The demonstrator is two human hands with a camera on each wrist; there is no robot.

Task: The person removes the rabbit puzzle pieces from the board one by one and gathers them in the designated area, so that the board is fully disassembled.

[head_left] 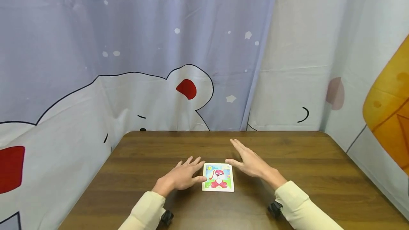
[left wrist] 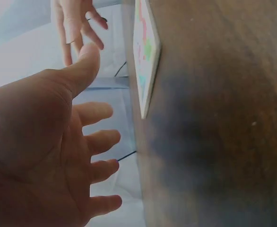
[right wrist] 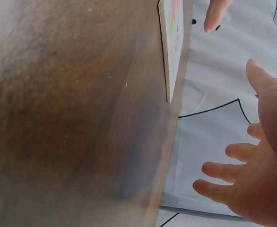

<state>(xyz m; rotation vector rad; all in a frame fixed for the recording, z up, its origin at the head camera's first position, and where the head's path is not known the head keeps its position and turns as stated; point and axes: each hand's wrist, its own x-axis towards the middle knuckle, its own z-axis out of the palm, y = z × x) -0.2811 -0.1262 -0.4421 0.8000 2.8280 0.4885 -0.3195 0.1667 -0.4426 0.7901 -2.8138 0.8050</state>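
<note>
Cream sleeves (head_left: 146, 208) on both your arms lie nearest the head camera, each with a small black device (head_left: 167, 217) at its underside. Beyond the cuffs, your left hand (head_left: 183, 176) hangs above the table (head_left: 140, 159) with its fingers spread and nearly straight, thumb apart from them, gripping nothing. From the head view your left thumb crosses the near-left edge of the board (head_left: 219, 184), but the left wrist view shows a gap between them. Your right hand (head_left: 254, 163) is also raised and holds nothing: its fingers point forward, its thumb stands away toward the board's far-right corner, and the right wrist view shows it clear of the wood.

You have the board between your two hands, lying flat on the brown tabletop, picture side up. It is thin and square with a white border, and shows a pink and white dog on green and blue. Soft shadows fall on the table beside it. Behind the table hangs a printed curtain (head_left: 143, 38) in lavender and white.
</note>
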